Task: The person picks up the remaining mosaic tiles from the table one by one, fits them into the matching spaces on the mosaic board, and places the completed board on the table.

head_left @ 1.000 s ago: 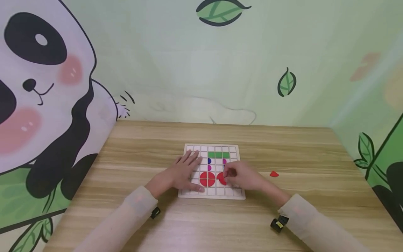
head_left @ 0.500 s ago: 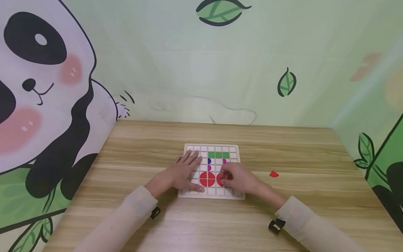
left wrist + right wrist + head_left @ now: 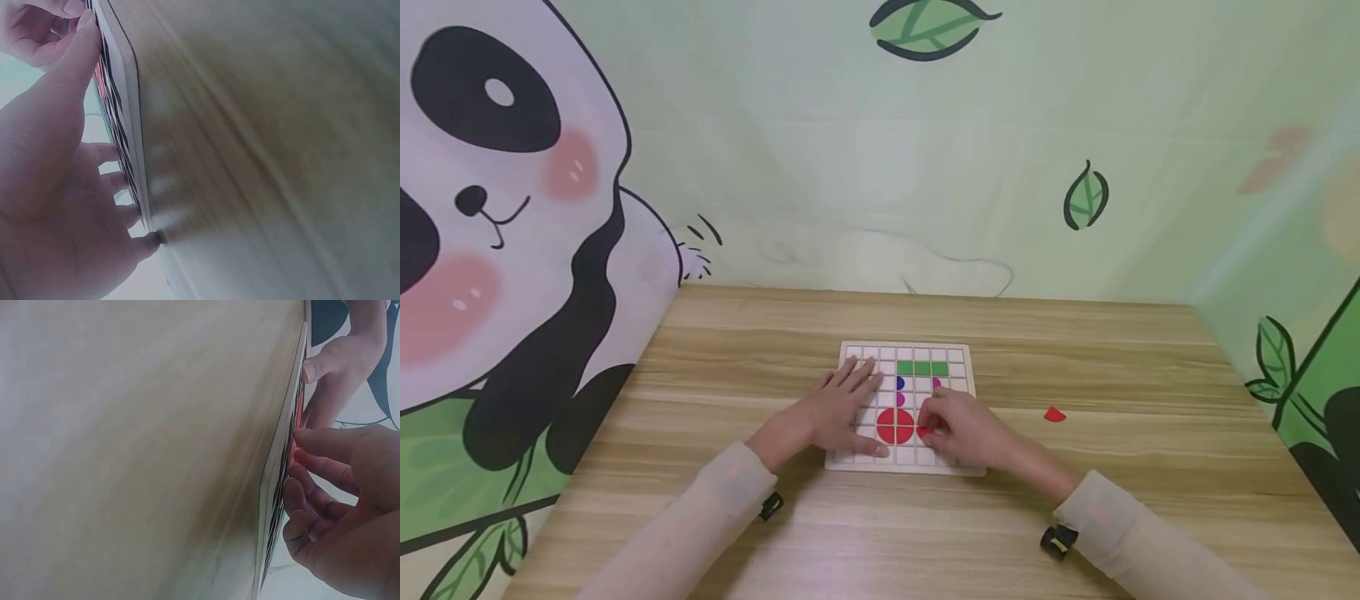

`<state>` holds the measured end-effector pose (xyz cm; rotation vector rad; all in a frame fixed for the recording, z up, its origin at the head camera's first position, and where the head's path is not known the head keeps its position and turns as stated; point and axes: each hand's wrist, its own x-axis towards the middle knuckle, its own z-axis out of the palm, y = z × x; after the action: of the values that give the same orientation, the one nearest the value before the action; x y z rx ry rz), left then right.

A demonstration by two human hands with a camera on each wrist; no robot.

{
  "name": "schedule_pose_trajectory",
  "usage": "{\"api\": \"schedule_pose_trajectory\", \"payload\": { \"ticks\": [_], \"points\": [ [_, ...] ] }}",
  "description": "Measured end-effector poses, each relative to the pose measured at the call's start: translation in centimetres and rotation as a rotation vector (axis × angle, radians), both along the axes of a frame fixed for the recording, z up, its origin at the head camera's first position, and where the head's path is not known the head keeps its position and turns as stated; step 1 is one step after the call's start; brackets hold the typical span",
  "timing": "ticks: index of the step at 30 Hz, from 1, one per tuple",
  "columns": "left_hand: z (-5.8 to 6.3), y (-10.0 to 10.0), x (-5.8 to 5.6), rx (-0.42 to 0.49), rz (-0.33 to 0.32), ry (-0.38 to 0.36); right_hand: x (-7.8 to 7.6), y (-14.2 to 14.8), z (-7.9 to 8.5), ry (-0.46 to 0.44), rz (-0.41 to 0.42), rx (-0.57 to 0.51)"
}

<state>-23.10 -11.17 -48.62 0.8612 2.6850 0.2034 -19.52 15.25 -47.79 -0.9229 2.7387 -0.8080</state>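
Note:
A white gridded puzzle board [image 3: 906, 458] lies flat on the wooden table. My left hand [image 3: 837, 417] rests on its left side, fingers spread, thumb along the lower part. Over the right half, my right hand [image 3: 966, 425] pinches a red quarter-circle piece [image 3: 922, 433] at the board's surface; its thumb and fingertips partly hide the piece. In the grid sit a red circle made of quarter pieces [image 3: 895, 426], a green row [image 3: 922, 368], a blue piece [image 3: 900, 383] and a magenta piece [image 3: 900, 400]. The right wrist view has the right fingers [image 3: 309, 434] right against the board.
One loose red piece [image 3: 1055, 414] lies on the table [image 3: 1120, 358], right of the board. Behind the table stands a pale green wall [image 3: 790, 167] painted with leaves and a panda [image 3: 580, 150]. Both forearms reach in from the front edge.
My right hand has shifted slightly left, covering more of the red pieces on the board's right side. The left hand stays in place.

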Motion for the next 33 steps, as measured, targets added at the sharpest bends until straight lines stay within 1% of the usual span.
{"api": "schedule_pose_trajectory", "payload": {
  "ticks": [4,6,8,12,15,17,20,22,27,30,33],
  "points": [
    [0.0,-0.1,0.0,-0.005,-0.001,0.008,0.0,-0.1,0.1,0.01,-0.002,0.015],
    [0.0,-0.1,0.0,-0.005,-0.001,0.009,-0.2,0.1,0.3,-0.006,-0.012,0.018],
    [0.1,-0.1,0.0,-0.004,0.002,0.008,-0.4,0.5,0.7,-0.042,-0.032,0.012],
    [0.2,-0.1,0.0,-0.001,0.008,0.008,-1.1,2.6,1.7,-0.116,-0.09,-0.015],
    [0.2,-0.1,0.0,0.003,0.009,0.007,-1.7,5.1,2.3,-0.132,-0.11,-0.044],
    [0.1,-0.1,0.0,0.006,0.008,0.005,-2.0,6.9,2.5,-0.119,-0.107,-0.069],
    [0.1,-0.1,0.1,0.01,0.007,0.004,-2.4,9.5,2.6,-0.068,-0.103,-0.096],
    [0.0,-0.2,0.0,0.012,0.006,0.009,-2.6,11.1,2.5,-0.032,-0.115,-0.096],
    [-0.1,-0.3,-0.1,0.016,0.007,0.006,-2.7,14.2,2.7,0.009,-0.14,-0.048],
    [-0.3,-0.3,-0.1,0.012,0.009,-0.005,-2.7,15.5,2.5,0.006,-0.122,-0.012],
    [-0.1,-0.3,0.0,0.017,0.007,-0.002,-2.5,16.5,2.1,-0.008,-0.113,0.026]
  ]
}}
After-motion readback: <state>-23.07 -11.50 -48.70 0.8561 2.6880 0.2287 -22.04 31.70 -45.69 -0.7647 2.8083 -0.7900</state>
